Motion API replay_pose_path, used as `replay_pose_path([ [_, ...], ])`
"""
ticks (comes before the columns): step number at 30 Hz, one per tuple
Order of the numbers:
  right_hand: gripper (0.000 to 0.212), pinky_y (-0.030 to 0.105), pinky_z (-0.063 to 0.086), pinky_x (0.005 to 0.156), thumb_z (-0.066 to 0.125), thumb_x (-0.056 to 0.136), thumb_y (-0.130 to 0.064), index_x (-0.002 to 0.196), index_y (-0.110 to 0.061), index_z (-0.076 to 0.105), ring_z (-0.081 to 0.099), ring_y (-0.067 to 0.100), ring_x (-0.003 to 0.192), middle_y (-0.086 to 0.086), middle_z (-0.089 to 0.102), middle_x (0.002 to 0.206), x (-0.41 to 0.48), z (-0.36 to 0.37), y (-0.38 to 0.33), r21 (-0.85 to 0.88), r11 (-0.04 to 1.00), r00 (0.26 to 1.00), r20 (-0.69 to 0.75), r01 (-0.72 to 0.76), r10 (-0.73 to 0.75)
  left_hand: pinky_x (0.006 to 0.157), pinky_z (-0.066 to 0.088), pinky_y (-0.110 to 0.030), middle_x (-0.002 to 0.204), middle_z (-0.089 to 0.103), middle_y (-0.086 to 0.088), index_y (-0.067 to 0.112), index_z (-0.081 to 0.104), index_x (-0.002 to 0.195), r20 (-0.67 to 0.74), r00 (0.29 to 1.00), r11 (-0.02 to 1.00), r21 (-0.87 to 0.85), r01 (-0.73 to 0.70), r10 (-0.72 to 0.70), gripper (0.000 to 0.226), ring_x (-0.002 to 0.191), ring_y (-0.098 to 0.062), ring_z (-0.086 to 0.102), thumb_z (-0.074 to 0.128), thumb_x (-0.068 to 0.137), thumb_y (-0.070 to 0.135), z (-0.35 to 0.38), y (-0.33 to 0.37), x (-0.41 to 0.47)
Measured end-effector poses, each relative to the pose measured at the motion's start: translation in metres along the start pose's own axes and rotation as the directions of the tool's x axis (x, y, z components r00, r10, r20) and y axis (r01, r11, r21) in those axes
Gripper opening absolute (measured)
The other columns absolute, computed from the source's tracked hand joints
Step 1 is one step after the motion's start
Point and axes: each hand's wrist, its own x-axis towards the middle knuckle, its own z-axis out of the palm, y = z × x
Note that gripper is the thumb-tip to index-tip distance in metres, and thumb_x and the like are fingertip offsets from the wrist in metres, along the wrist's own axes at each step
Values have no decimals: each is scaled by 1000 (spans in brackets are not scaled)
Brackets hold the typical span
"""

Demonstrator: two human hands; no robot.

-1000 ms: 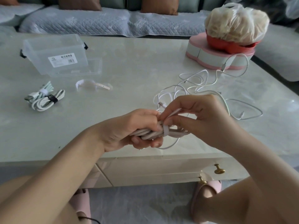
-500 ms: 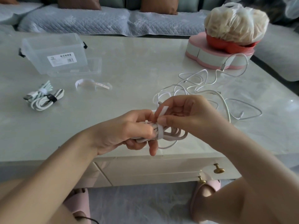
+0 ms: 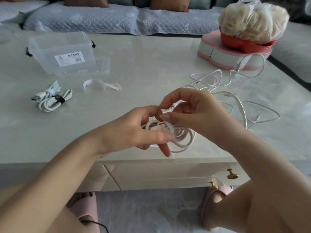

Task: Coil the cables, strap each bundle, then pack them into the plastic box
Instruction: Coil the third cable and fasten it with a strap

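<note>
Now, my left hand (image 3: 131, 132) fingers curled round the coiled cable (image 3: 185, 142), my right hand (image 3: 193, 111) pinching its strap (image 3: 169, 127), plastic box (image 3: 67, 52) on the bench (image 3: 151, 68), strapped bundles (image 3: 52, 100) lying outside it.

Box: plastic box (image 3: 67, 54) on the table (image 3: 151, 73), far left.
Bundles: 2 strapped bundles (image 3: 52, 100) just before the box.
Strap: loose strap (image 3: 101, 84) right of the bundles.
Coil: coiled cable (image 3: 178, 137) held between left hand (image 3: 134, 132) and right hand (image 3: 193, 113), over the near edge.
Loose cables (image 3: 235, 98): behind and right of the hands.
Stand (image 3: 227, 58): far right, bag (image 3: 252, 22) on top.
Sofa (image 3: 101, 19): behind the table.
</note>
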Motion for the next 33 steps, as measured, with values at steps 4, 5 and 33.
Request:
replay_pose_path([
  [4,13,25,46,63,73,79,-8,81,-19,66,57,16,66,0,66,68,3,5,4,21,997,991,-109,76,-74,48,37,-10,76,61,-40,-3,45,97,-127,988,995,62,-80,87,37,49,-6,58,52,92,32,3,3,-1],
  [5,9,21,47,64,71,80,-12,83,-19,66,57,9,68,-10,65,71,4,6,5,17,994,984,-140,109,-105,47,36,-9,75,59,-41,-3,43,92,-154,981,992,61,-111,119,31,45,-5,57,48,93,28,3,5,-2],
  [33,34,45,53,70,57,91,-31,122,-27,44,66,17,77,-9,56,107,6,26,4,-244,917,928,-121,316,-352,56,38,-10,63,56,3,9,59,82,-577,788,963,-12,-270,214,12,59,-3,49,56,87,19,-7,-13,-9],
])
